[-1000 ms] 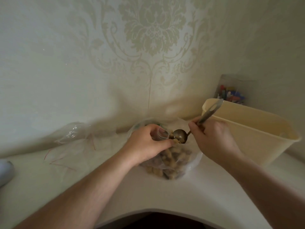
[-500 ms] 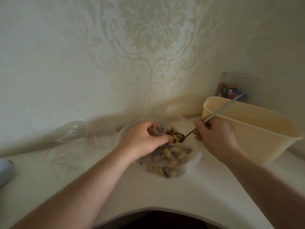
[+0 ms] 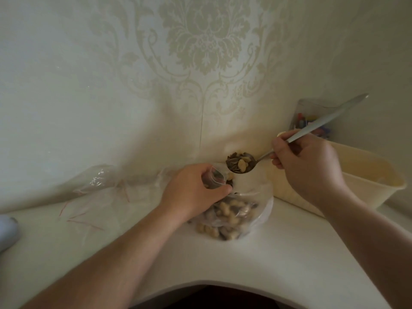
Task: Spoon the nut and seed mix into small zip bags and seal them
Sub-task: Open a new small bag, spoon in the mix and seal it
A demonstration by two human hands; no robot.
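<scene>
A large clear bag of nut and seed mix (image 3: 231,217) lies on the white counter at the centre. My left hand (image 3: 191,192) curls round a small zip bag (image 3: 215,178) and holds its mouth open just above the large bag. My right hand (image 3: 305,166) grips the handle of a metal spoon (image 3: 240,164). The spoon's bowl is heaped with peanuts and dark seeds and hangs a little above and to the right of the small bag's mouth.
Several empty zip bags with red seal strips (image 3: 98,197) lie on the counter to the left. A cream plastic tub (image 3: 356,181) stands at the right, with a clear cup of coloured items (image 3: 312,121) behind it. The counter's curved front edge (image 3: 200,284) is near me.
The spoon dipped into the large bag, came up full of mix, and now sits raised to the right of the small bag. My left hand stayed put.
</scene>
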